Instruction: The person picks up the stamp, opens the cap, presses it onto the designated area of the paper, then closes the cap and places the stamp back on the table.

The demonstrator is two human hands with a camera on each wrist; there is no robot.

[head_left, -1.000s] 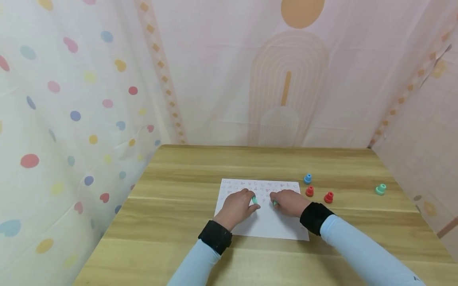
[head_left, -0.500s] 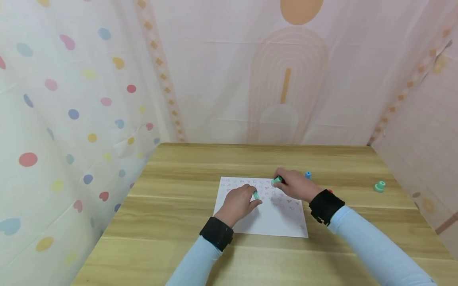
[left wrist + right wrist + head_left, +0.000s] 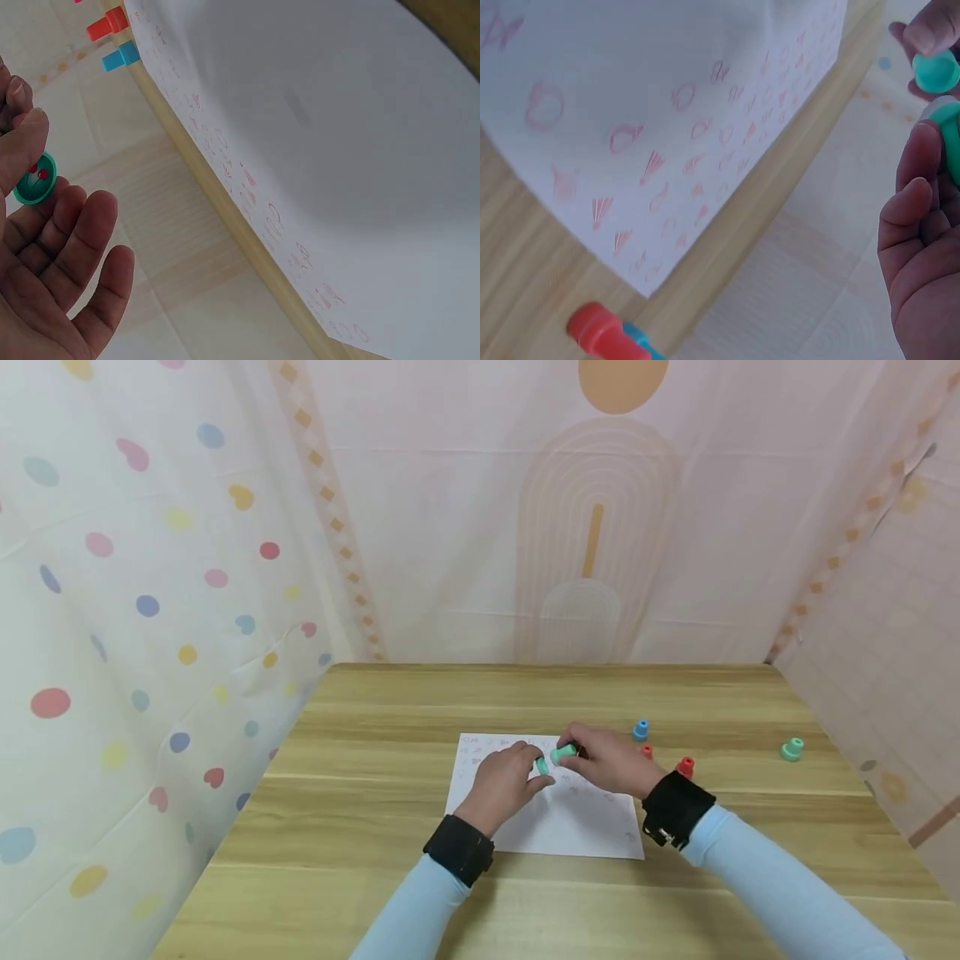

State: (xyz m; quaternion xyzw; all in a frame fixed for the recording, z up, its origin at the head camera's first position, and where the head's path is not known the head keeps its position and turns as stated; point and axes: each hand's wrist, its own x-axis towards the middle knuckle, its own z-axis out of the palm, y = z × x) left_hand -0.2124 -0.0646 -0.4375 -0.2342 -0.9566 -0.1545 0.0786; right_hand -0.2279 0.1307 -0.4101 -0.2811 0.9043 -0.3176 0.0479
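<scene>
In the head view my left hand [image 3: 504, 785] pinches a small green cap [image 3: 542, 766] above the white paper [image 3: 570, 827]. Close by on its right, my right hand [image 3: 611, 760] grips a green toy stamp [image 3: 564, 752], tilted toward the cap. The right wrist view has the cap [image 3: 936, 73] with its hollow side showing, a small gap from the stamp's pale end [image 3: 943, 111]. A round green rim with red marks inside, apparently the stamp's face [image 3: 41, 180], appears among fingers in the left wrist view. Rows of small red prints cover the paper's far part.
Right of the paper stand a blue stamp [image 3: 641, 731] and two red stamps, one red stamp [image 3: 686, 767] near the right wrist and the other partly hidden by the right hand. Another green stamp [image 3: 792, 749] is farther right on the wooden table [image 3: 360, 777].
The right hand has lifted off the paper, first up and away, then back left toward the left hand, carrying the green stamp. The left hand has stayed nearly in place, holding the cap.
</scene>
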